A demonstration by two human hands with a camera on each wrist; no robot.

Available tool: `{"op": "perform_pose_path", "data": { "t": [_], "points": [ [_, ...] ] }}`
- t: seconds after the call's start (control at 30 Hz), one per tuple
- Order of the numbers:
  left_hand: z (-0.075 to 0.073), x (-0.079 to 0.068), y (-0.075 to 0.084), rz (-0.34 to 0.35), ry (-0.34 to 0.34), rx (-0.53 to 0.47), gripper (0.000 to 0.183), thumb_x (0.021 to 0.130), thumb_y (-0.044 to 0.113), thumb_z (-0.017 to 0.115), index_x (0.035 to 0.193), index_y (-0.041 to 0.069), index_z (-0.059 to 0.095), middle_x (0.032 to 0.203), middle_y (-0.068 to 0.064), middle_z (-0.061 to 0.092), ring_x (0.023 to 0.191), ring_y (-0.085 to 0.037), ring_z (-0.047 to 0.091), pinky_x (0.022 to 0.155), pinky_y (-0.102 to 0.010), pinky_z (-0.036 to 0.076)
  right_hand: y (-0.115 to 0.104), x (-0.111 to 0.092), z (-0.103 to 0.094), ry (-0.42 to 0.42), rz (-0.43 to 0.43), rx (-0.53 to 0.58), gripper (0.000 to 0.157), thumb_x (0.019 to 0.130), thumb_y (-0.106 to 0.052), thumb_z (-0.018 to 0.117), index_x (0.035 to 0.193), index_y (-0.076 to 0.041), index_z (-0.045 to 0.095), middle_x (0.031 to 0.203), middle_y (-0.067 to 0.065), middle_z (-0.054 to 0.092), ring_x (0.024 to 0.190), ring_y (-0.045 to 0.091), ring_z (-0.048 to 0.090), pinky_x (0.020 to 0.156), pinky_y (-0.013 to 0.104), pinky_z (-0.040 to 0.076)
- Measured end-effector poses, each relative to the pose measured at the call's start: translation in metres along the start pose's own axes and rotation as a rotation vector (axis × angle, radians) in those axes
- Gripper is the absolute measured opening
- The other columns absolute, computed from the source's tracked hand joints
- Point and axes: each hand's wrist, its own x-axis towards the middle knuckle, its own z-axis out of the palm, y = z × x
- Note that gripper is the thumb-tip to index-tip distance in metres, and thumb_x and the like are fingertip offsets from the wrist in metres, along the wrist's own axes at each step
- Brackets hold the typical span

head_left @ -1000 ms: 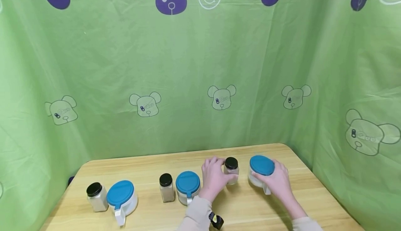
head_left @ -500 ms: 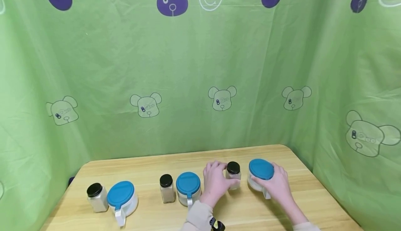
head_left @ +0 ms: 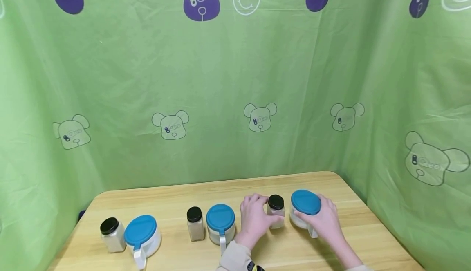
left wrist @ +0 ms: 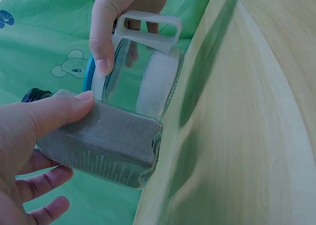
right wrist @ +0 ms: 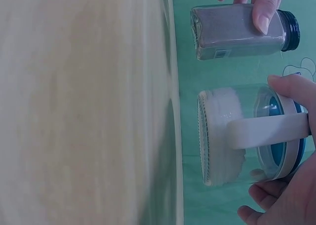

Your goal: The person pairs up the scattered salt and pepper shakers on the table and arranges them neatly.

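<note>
My left hand grips a square glass spice jar with a black screw lid and grey-brown powder inside. Its thumb presses one side of the glass. To the right, my right hand holds a round glass seasoning pot by its blue-lidded upper part, thumb and fingers on opposite sides. White granules fill the pot's lower part, and its white handle points toward me. Both containers are upright, side by side with a small gap, and hang just above the wooden table.
Left of my left hand stand another blue-lidded pot and a black-lidded jar. A similar pot and jar stand close together farther left. A green curtain hangs behind the table.
Both hands have come a little toward me with their containers. The spice jar has also shifted slightly right, narrowing the gap to the pot. The containers on the left stay put.
</note>
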Motion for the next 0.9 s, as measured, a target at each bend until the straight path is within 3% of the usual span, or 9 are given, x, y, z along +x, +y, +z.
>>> {"op": "perform_pose_path", "data": {
  "t": [0.33,0.63,0.9],
  "points": [
    [-0.0018,-0.0023,0.001,0.019,0.004,0.025,0.062,0.06,0.049,0.088,0.111,0.017,0.072,0.109,0.005,0.066,0.107,-0.018,0.052,0.099,-0.043,0.039,-0.0054,-0.0012,0.0003,-0.035,0.012,0.02,0.112,0.07,-0.048,0.084,0.145,0.011,0.026,0.141,0.035,0.035,0.13,0.049,0.032,0.102,0.068,0.037],
    [0.0014,-0.0071,-0.0019,-0.011,-0.027,0.026,0.063,0.06,0.05,0.088,0.11,0.016,0.072,0.109,0.005,0.066,0.105,-0.018,0.05,0.099,-0.043,0.038,-0.0027,-0.0041,0.004,-0.063,0.015,0.002,0.111,0.069,-0.048,0.084,0.145,0.011,0.028,0.14,0.035,0.036,0.128,0.049,0.034,0.1,0.068,0.039],
    [0.0027,-0.0085,-0.002,0.019,-0.008,0.05,0.062,0.059,0.051,0.088,0.109,0.017,0.073,0.105,0.006,0.066,0.102,-0.016,0.051,0.096,-0.041,0.04,-0.0043,-0.0035,0.0047,-0.076,0.009,-0.019,0.11,0.069,-0.049,0.084,0.144,0.011,0.03,0.139,0.035,0.038,0.126,0.048,0.035,0.099,0.067,0.041]
  ]
}}
